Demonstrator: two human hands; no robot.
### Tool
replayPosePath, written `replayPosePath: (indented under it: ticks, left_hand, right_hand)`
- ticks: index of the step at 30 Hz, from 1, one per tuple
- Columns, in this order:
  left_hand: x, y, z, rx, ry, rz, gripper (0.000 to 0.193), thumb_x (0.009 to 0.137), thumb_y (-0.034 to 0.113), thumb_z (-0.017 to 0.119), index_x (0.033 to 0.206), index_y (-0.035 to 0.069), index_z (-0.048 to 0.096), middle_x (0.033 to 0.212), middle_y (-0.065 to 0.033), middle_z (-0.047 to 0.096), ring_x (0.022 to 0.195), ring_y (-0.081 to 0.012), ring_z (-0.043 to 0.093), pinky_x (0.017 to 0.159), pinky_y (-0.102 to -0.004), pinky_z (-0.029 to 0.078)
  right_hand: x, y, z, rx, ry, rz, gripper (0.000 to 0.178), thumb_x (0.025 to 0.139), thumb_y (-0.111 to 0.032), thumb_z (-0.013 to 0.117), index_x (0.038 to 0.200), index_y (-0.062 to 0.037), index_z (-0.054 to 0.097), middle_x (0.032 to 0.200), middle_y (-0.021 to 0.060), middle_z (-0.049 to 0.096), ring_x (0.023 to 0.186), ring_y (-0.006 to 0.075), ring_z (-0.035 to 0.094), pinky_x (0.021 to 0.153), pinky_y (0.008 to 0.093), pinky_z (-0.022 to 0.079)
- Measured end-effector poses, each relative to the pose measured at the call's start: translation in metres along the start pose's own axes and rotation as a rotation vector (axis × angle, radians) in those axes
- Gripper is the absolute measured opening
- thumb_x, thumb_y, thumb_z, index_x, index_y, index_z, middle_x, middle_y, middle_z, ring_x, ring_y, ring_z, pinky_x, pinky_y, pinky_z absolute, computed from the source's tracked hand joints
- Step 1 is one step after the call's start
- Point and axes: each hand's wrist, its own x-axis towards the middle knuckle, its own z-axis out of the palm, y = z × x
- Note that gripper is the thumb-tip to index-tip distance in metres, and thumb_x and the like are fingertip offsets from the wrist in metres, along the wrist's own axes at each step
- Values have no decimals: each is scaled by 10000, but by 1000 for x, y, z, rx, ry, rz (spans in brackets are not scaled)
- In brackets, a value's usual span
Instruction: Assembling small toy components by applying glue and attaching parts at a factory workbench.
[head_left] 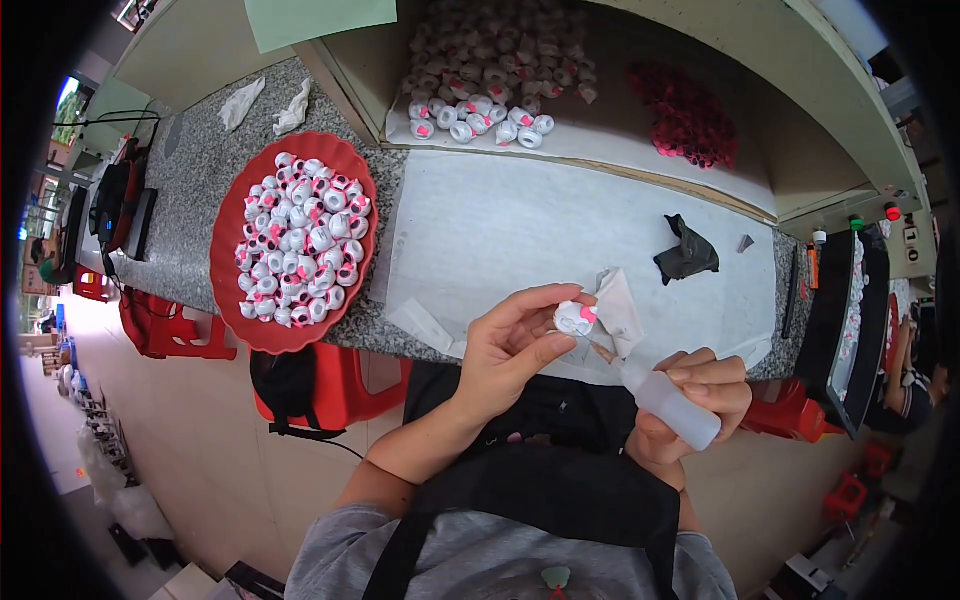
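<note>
Between the thumb and fingers of my left hand (pixel 500 350) is a small round white piece (pixel 574 319) with a pink patch. Just to its right, my right hand (pixel 715 395) is wrapped around a translucent white squeeze bottle (pixel 678 410). The bottle is tilted, its narrow end toward the piece; a gap shows between them. A crumpled white tissue (pixel 621 308) sits behind the bottle's tip. Many similar white pieces (pixel 300 240) with pink and dark patches fill a red scalloped tray (pixel 222 255) on the left.
White paper (pixel 480 220) covers the bench, with a crumpled black scrap (pixel 688 252) on it. A shelf at the back holds a heap of white pieces (pixel 490 80) and dark pink pieces (pixel 690 115). A red stool (pixel 345 385) stands below the bench's front edge.
</note>
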Motion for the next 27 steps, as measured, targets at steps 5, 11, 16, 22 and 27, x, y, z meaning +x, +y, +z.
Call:
replayPosePath:
  ticks: [5,11,16,22,27]
  left_hand:
    - [0,-2,0,11,-11,-16,349,725,6,538,1056,-27,428,1012,-170,495,919,-197,499,795,-310,404]
    - [0,-3,1,13,4,-17,359,719,1,540,1058,-26,428,1010,-169,496,920,-192,498,810,-307,388]
    - [0,-4,-2,-14,-66,-5,373,736,-58,488,1097,-50,394,1041,-163,484,983,-188,459,859,-298,351]
    - [0,-5,-2,-17,-73,-20,377,734,-61,491,1097,-50,394,1040,-161,484,984,-188,458,857,-295,353]
    - [0,-6,-2,-4,-64,-24,372,735,-53,494,1095,-46,398,1038,-160,485,977,-185,463,856,-294,354]
  right_hand:
    - [0,0,-1,14,-18,-8,399,574,-185,726,804,-64,423,736,56,426,550,108,427,470,211,404]
    - [-4,0,-1,47,50,3,396,568,-159,729,803,-65,425,740,52,429,563,109,428,483,213,400]
    - [-4,-2,0,61,91,3,380,584,-166,718,802,-65,423,746,52,428,566,105,423,479,208,393]
    - [-6,0,1,40,88,-13,384,596,-192,714,803,-65,417,750,51,425,564,103,418,480,208,390]
    - [-5,-1,-2,52,35,5,386,592,-190,718,801,-62,420,748,50,424,567,103,421,475,209,389]
